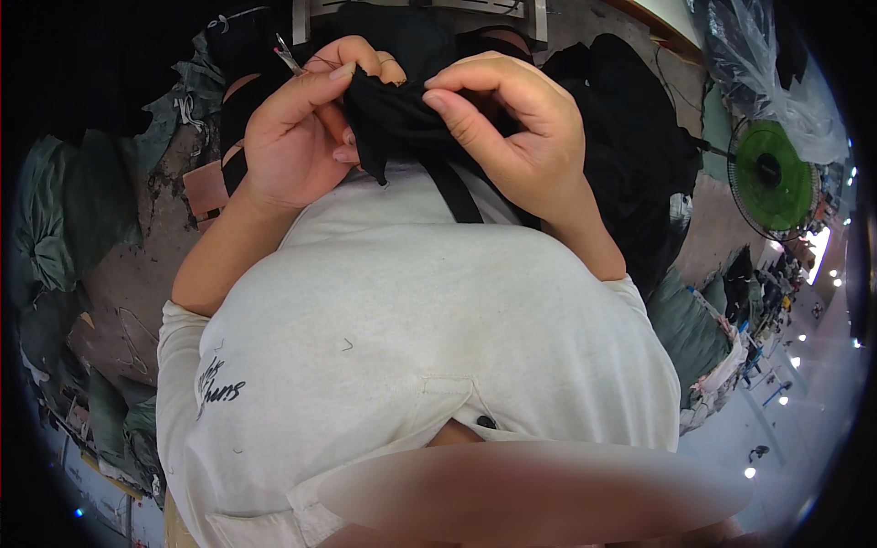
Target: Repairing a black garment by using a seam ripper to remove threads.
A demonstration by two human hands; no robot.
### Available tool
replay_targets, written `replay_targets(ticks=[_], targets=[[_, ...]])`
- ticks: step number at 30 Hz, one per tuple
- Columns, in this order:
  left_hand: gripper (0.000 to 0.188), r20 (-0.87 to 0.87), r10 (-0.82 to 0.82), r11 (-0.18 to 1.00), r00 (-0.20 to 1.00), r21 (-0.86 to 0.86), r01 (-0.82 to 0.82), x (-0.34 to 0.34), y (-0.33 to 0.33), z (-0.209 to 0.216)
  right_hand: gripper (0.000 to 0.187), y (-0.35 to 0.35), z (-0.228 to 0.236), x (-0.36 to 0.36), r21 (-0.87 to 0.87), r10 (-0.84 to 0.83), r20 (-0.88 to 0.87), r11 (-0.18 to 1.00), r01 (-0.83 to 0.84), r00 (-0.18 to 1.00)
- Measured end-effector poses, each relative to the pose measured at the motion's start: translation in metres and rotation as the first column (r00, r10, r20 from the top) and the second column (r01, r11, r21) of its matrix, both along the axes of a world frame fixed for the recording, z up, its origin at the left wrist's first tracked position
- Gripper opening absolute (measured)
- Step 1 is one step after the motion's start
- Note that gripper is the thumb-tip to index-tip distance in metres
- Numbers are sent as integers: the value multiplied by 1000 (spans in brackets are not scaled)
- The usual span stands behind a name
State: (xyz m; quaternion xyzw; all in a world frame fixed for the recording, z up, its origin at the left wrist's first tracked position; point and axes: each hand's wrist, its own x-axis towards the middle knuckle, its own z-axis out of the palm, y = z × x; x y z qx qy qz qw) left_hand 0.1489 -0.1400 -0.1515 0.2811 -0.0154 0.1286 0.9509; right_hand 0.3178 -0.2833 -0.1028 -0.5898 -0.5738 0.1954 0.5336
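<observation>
A piece of black cloth [388, 119] is stretched between my two hands, in front of my chest. My left hand [297, 137] pinches its upper left edge between thumb and fingers. A slim tool with a pointed metal tip [287, 55], which looks like a seam ripper, is also tucked in that hand and sticks out up and to the left; its handle is largely hidden by the fingers. My right hand [521, 128] pinches the cloth with thumb and forefinger, a little to the right of the left fingertips. A dark thread runs near the left fingers.
More black fabric [630, 155] lies over my lap to the right. Green cloth bundles [78, 219] sit at the left. A green fan [775, 173] and clear plastic sheeting [776, 82] are at the right. A metal frame [539, 23] stands at the top.
</observation>
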Motion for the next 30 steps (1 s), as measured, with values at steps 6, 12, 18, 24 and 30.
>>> replay_targets(ticks=[6, 12, 18, 24, 30], targets=[[21, -28, 41, 999, 999, -26, -42, -2, -2, 1, 12, -10, 0, -2, -238, -28, -126, 971, -3, 992], [21, 27, -7, 1000, 1000, 3, 7, 0, -5, 3, 20, -4, 0, -5, -147, 13, -37, 989, -18, 999], [21, -214, 82, 983, 973, 177, -44, -3, -8, 13, 18, 5, -7, 10, 266, -169, 289, 960, 90, 942], [13, -210, 223, 904, 952, 411, -121, -4, -9, 9, 9, -7, 2, 5, -72, -60, -237, 996, 44, 970], [6, 29, 444, 489, 895, 829, -270, -2, -11, 28, 12, -6, 5, 21, 82, -23, 246, 997, 3, 969]])
